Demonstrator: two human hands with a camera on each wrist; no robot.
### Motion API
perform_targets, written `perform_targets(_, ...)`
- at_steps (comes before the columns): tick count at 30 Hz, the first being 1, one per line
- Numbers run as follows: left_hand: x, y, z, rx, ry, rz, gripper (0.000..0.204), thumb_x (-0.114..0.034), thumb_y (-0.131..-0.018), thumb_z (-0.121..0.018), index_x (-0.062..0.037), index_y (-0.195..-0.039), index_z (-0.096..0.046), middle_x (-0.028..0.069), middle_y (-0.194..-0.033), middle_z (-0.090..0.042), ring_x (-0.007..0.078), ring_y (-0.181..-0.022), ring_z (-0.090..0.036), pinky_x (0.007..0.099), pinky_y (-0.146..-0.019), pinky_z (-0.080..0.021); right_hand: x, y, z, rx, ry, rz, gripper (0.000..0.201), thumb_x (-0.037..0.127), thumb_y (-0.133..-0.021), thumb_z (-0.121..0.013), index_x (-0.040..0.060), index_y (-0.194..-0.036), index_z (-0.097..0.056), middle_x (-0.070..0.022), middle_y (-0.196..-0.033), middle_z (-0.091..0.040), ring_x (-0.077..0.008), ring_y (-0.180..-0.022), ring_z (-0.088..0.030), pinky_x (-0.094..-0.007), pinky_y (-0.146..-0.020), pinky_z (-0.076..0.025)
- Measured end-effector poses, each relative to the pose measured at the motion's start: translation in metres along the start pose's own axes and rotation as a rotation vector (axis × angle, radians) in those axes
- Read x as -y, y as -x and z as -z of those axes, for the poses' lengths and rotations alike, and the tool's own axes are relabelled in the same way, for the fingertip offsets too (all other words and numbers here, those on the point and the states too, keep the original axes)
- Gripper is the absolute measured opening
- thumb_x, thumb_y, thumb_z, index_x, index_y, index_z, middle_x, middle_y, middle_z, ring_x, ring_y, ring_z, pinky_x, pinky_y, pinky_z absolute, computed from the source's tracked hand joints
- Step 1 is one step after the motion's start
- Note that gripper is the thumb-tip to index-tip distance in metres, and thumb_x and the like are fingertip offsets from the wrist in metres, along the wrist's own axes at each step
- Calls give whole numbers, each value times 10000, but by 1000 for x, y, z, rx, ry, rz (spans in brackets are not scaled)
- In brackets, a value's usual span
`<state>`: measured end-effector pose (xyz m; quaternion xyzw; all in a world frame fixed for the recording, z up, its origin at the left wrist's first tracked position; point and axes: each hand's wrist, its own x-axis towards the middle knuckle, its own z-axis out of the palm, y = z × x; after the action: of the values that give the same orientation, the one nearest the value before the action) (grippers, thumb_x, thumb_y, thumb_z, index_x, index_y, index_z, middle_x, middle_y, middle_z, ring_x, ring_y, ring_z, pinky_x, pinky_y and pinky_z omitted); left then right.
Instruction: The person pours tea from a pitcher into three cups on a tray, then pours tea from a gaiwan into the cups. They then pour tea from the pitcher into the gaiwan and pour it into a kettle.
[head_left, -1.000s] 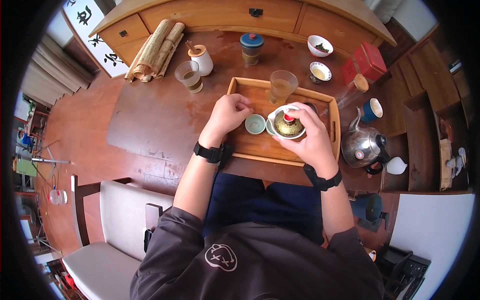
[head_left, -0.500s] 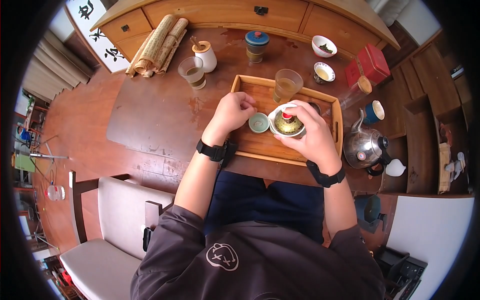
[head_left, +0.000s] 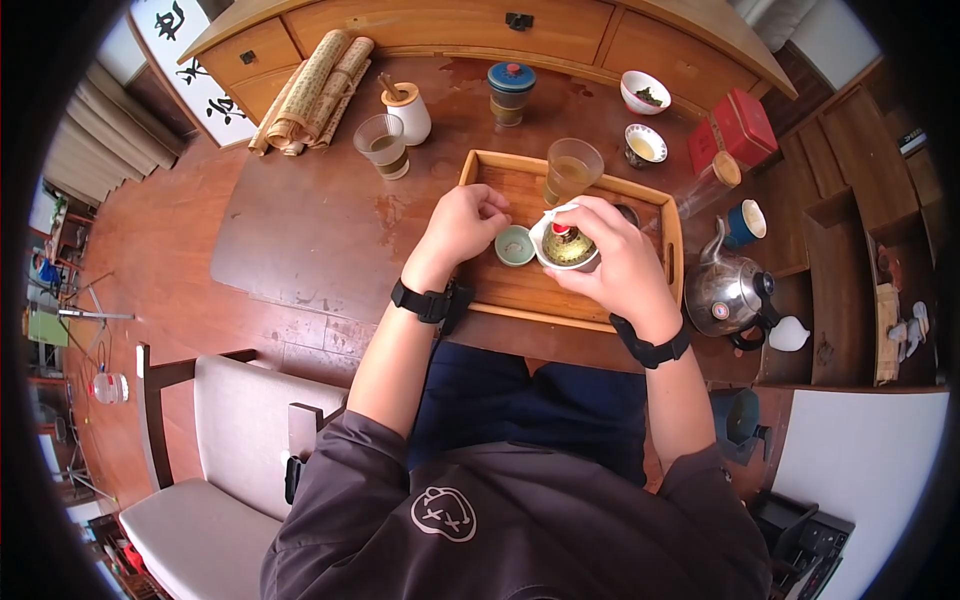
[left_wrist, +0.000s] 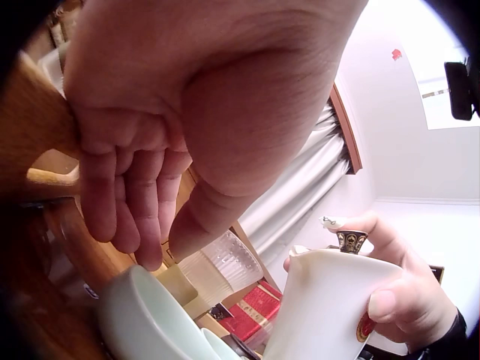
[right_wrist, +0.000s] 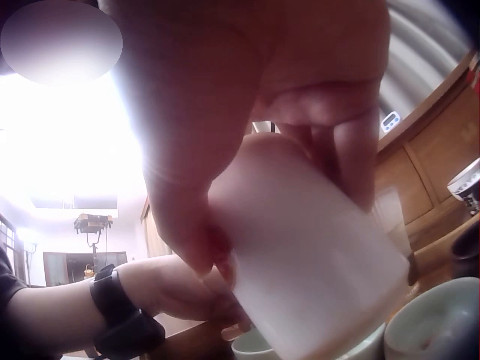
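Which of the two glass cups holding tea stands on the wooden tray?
The glass cup at the tray's far edge, just beyond the right hand. The other glass stands off the tray on the table, beside the white jar.

White gaiwan, lid on with a red knob, lifted and tipped toward the small celadon cup, wet green leaves showing at its rim. The cup sits upright on the wooden tray, just beside it.
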<state>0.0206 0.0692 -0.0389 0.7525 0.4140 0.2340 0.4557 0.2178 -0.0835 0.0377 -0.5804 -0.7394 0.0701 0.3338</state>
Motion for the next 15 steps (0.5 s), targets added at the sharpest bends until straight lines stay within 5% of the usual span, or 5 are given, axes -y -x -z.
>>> perform_targets(15, -1, -1, 1, 7, -8, 1, 227, -109, -901, -771, 39, -1070, -740, 62, -826, -745, 121, -761, -687, 289, -715, -562, -10, 5, -2, -94, -139, -42, 509, 215, -777, -894, 90, -1210, -657, -101, -1253, -669, -360, -1117, -691, -433, -927, -572)
